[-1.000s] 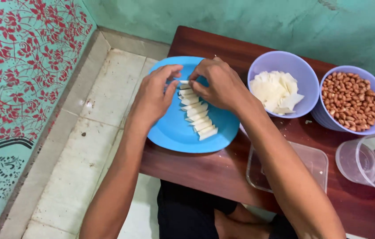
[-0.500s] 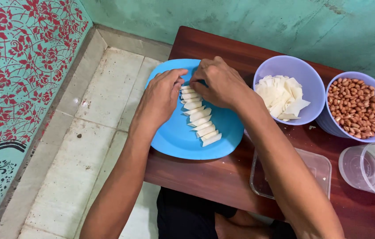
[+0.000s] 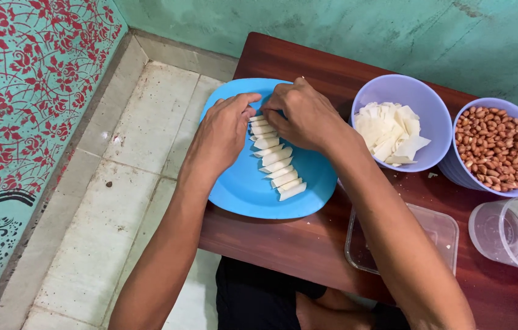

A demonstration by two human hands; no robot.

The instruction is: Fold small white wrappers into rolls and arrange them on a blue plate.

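Both hands meet at the far end of the row of white rolls (image 3: 276, 160) on the blue plate (image 3: 240, 189), left of the bowls. Right hand (image 3: 304, 116) curls, fingertips pinching the end roll; left hand (image 3: 225, 131) lies flat beside it, fingers together, bracing the row so it stays packed.

Left hand (image 3: 225, 131): bare; no glove, ring or watch is seen.
Right hand (image 3: 304, 116): bare; no ring or band is seen.
Forearms: uncovered from wrist to frame edge; no sleeve is shown.
Nails: kept short, unpainted where visible.
Lower garment (image 3: 259, 299): dark, near-black cloth, seen below the table edge.
Knee: bare, partly shown beside the dark cloth.
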